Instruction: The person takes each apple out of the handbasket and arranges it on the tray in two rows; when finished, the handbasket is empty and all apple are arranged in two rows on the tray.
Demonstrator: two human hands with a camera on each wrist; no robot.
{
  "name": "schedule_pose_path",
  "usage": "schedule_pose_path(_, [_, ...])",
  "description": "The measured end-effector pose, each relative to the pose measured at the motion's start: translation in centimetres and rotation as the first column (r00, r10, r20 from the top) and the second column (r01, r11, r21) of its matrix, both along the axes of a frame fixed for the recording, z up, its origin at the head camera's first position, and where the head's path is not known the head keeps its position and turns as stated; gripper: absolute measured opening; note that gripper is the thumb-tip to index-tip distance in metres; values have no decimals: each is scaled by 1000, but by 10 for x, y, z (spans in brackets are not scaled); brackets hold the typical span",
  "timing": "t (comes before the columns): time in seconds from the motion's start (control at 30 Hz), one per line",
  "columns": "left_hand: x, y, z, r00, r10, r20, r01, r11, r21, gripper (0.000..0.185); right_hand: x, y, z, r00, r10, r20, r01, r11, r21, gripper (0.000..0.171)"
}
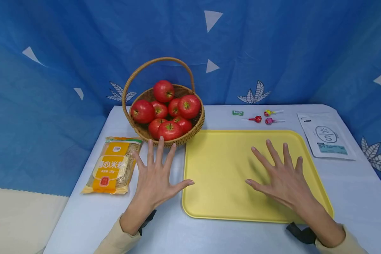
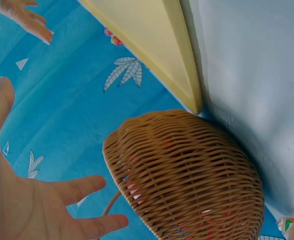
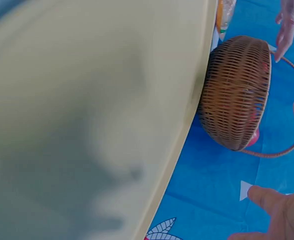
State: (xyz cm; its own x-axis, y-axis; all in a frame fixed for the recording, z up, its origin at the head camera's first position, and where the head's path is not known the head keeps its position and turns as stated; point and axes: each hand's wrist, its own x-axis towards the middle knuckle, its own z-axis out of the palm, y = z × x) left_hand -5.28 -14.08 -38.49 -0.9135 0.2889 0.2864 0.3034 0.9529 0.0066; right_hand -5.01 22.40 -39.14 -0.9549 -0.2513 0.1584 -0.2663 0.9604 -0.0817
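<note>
My left hand (image 1: 155, 180) hovers with fingers spread between the noodle package and the yellow tray, holding nothing. Its fingertips overlap the front rim of a wicker basket (image 1: 190, 137) in the head view. Several red apples (image 1: 169, 130) fill that basket, whose tall handle arches over them. My right hand (image 1: 284, 180), also spread and holding nothing, is above the right part of the yellow tray (image 1: 216, 173); its shadow falls on the tray in the right wrist view. From the left wrist, the basket's woven side (image 2: 186, 170) shows beyond the fingers of the left hand (image 2: 27, 200).
An orange and clear package (image 1: 114, 165) lies at the left. Behind the tray are a red lollipop (image 1: 257, 119), a yellow one (image 1: 268, 113), a purple one (image 1: 269, 121) and a small green packet (image 1: 237, 113). A white pouch (image 1: 327, 135) lies at the right. Blue curtain (image 1: 257, 46) hangs behind.
</note>
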Motion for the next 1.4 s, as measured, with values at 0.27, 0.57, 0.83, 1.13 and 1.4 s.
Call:
schedule_pose_path(0.27, [-3, 1, 1, 1000, 8, 27, -9, 999, 35, 112, -4, -2, 1, 999, 9, 32, -9, 1000, -16, 96])
schedule_pose_path(0.57, [-28, -13, 0, 991, 129, 34, -127, 837, 532, 107, -45, -32, 20, 981, 190, -47, -194, 977, -91, 98])
schedule_pose_path(0.83, [-57, -16, -10, 958, 173, 229, -286, 508, 813, 118, -139, -89, 50, 855, 494, -159, -519, 823, -232, 86])
schedule_pose_path(1.13, [-67, -12, -28, 961, 203, 188, -260, 431, 864, 112, -224, -146, 62, 778, 628, 12, -603, 752, -268, 78])
schedule_pose_path(1.4, [-68, -7, -30, 961, 208, 184, -257, 413, 874, 106, -242, -162, 58, 815, 562, 145, -532, 823, -199, 78])
